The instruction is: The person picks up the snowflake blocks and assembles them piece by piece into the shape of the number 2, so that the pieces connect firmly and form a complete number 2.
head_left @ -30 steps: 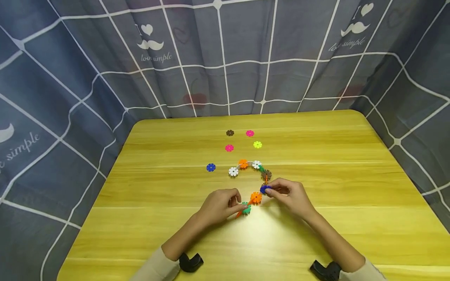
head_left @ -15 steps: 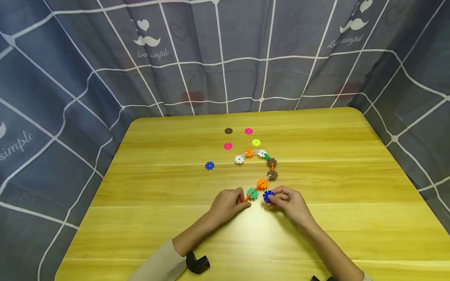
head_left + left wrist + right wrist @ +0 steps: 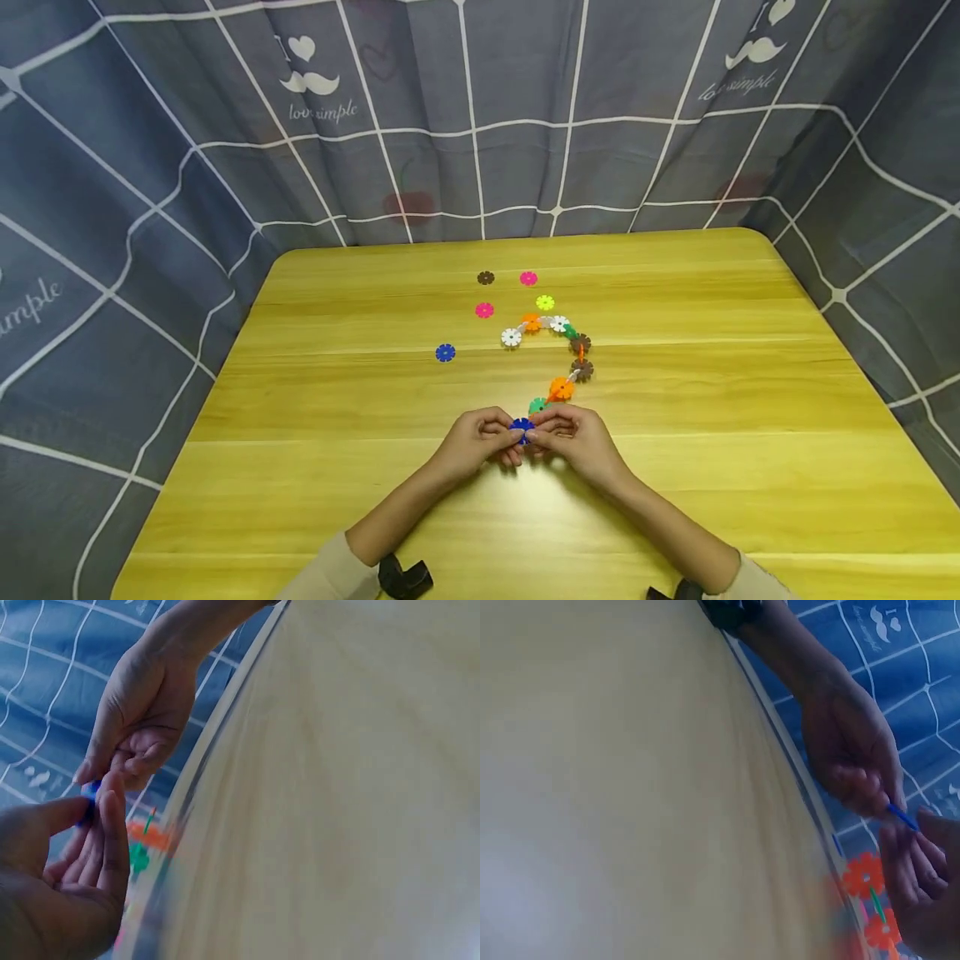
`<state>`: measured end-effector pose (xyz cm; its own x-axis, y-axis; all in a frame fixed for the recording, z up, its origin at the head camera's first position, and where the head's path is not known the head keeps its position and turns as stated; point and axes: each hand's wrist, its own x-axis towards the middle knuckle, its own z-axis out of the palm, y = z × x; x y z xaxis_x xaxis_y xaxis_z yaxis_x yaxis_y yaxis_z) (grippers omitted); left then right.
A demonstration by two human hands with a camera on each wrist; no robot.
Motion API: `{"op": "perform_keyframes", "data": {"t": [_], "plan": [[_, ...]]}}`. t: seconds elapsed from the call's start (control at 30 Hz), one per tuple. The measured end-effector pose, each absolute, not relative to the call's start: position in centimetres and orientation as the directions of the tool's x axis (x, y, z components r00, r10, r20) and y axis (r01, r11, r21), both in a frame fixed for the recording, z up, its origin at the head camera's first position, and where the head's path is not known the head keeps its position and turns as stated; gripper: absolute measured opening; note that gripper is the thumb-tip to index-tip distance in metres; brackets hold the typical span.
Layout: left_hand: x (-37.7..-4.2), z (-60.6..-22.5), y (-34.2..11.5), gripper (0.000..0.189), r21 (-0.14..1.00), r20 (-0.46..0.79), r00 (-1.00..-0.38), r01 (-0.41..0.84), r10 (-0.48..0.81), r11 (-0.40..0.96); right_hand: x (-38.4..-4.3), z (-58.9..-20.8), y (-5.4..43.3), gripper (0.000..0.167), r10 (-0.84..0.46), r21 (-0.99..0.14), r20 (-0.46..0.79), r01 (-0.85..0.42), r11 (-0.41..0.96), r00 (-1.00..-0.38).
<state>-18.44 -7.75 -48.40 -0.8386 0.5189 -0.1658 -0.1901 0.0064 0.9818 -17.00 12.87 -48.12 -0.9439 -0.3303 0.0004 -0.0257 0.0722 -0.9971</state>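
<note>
Both hands meet at the near end of a chain of interlocking plastic discs. My left hand (image 3: 467, 450) and my right hand (image 3: 583, 442) pinch a blue slotted disc (image 3: 522, 431) between thumbs and fingers, from its two sides. In the right wrist view the blue disc (image 3: 902, 817) appears edge-on between the fingertips. Just beyond the hands lies the chain's green disc (image 3: 537, 407), partly covered by the right fingers. From there the chain curves away through an orange disc (image 3: 561, 388) and brown discs (image 3: 582, 370) to a white disc (image 3: 512, 337) at its far end.
Loose discs lie on the wooden table (image 3: 315, 400): a blue one (image 3: 446, 352) left of the chain, and brown (image 3: 486, 277), pink (image 3: 528, 278), another pink (image 3: 484, 310) and yellow-green (image 3: 545, 302) ones farther back. A grey checked curtain (image 3: 420, 100) surrounds the table.
The chain has shifted away and to the right. The right hand has carried the blue disc left, and the left hand has left the chain's near end and now grips that disc too.
</note>
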Motion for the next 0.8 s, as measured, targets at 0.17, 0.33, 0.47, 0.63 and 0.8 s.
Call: {"op": "perform_keyframes", "data": {"t": [0.17, 0.33, 0.47, 0.63, 0.8], "plan": [[-18.7, -48.7, -9.1, 0.015, 0.929, -0.303, -0.844, -0.364, 0.443, -0.058, -18.8, -48.5, 13.7, 0.027, -0.422, -0.902, 0.131, -0.285, 0.325, -0.897], [-18.6, -48.8, -9.1, 0.02, 0.935, -0.316, -0.841, -0.354, 0.438, -0.005, -19.7, -48.7, 14.0, 0.022, -0.534, -0.774, 0.176, -0.452, 0.444, -0.827], [-18.5, -48.7, -8.5, 0.019, 0.943, -0.313, -0.848, -0.33, 0.428, 0.036, -19.9, -48.8, 13.6, 0.013, -0.545, -0.72, 0.234, -0.52, 0.459, -0.805], [-18.3, -48.5, -8.3, 0.017, 0.941, -0.322, -0.86, -0.338, 0.396, 0.032, -20.0, -49.5, 13.2, 0.01, -0.51, -0.673, 0.344, -0.586, 0.451, -0.788], [-18.1, -48.6, -8.3, 0.015, 0.937, -0.323, -0.864, -0.35, 0.387, 0.001, -20.0, -50.1, 12.8, 0.01, -0.482, -0.669, 0.428, -0.627, 0.4, -0.765]]}}
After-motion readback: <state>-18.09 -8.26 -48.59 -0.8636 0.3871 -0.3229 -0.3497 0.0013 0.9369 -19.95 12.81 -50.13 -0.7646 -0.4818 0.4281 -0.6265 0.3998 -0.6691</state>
